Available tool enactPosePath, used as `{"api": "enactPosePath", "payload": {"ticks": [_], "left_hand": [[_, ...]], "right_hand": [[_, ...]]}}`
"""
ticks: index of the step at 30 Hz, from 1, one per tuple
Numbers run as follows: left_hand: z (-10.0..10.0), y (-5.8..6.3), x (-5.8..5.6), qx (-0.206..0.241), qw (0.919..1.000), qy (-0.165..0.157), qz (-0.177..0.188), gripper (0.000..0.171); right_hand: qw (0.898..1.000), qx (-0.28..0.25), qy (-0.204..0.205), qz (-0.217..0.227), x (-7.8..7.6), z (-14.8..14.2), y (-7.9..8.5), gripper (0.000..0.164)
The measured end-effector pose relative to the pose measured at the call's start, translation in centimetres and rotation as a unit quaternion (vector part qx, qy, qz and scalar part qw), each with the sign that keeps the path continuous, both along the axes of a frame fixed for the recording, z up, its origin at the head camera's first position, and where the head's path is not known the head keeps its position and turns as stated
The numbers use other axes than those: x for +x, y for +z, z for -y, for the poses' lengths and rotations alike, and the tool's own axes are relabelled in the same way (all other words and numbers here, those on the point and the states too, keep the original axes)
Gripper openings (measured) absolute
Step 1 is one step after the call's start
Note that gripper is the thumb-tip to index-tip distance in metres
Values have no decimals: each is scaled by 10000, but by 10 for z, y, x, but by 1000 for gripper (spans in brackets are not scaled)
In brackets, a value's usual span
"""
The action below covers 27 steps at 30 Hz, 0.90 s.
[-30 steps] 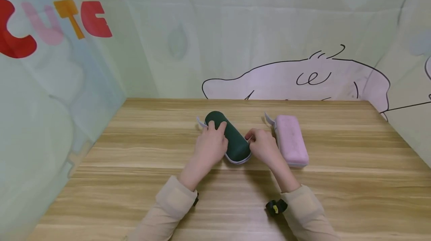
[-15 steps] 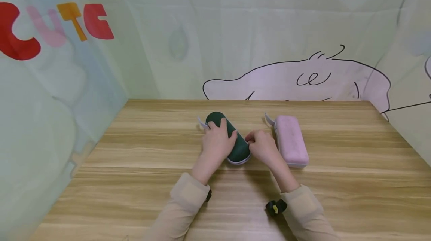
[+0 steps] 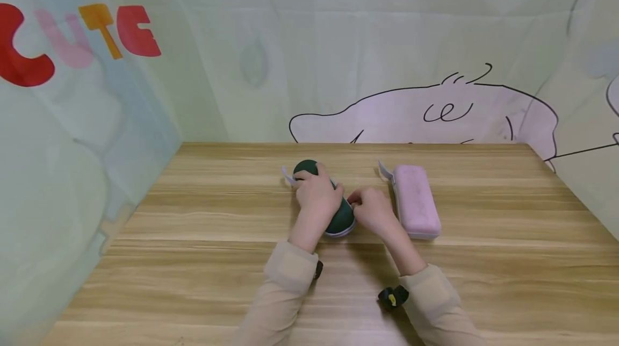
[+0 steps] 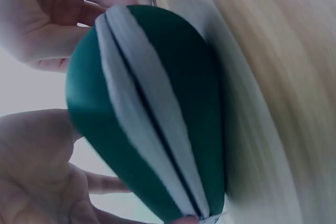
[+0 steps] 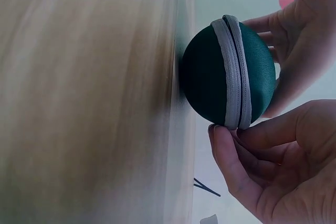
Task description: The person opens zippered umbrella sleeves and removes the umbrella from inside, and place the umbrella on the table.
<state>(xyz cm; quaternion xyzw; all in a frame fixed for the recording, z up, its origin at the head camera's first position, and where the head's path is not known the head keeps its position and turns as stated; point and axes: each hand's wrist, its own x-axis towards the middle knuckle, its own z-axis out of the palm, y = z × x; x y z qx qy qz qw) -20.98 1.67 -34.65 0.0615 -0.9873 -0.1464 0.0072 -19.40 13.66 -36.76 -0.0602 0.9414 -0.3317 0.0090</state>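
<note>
A dark green zippered glasses case [image 3: 342,219] with a pale grey zipper band [image 4: 152,103] lies slantwise on the table. From above, my left hand [image 3: 318,195] grips it, fingers over its far part and thumb on its right side. At the case's right side, my right hand [image 3: 374,209] pinches at the zipper seam with thumb and forefinger; the pull itself is hidden by the fingertips. In the right wrist view, the zipper band [image 5: 239,72] looks closed along the visible end. A pale strap [image 3: 287,175] sticks out at the far left end.
A pink zippered case [image 3: 418,201] with a pale strap [image 3: 385,170] lies just right of my right hand. The wooden table [image 3: 203,217] ends at a printed cloth backdrop [image 3: 232,83] behind and on the left.
My left hand has slid to the right over the green case, its thumb now reaching across to the right side. The right hand stays nearly where it was, still pinching at the seam.
</note>
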Motion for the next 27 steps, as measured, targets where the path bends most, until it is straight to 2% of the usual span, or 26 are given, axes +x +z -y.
{"api": "enactPosePath", "payload": {"ticks": [5,13,27], "left_hand": [[-6,-1,-3,-211,9996,145,108,73],[-10,-4,-4,-439,9986,162,263,81],[-8,-2,-1,-118,9994,-171,288,84]], "right_hand": [[10000,80,15,10,0,1,0,26],[9999,143,-24,-21,-1,2,0,25],[9998,-19,52,215,0,-2,0,20]]}}
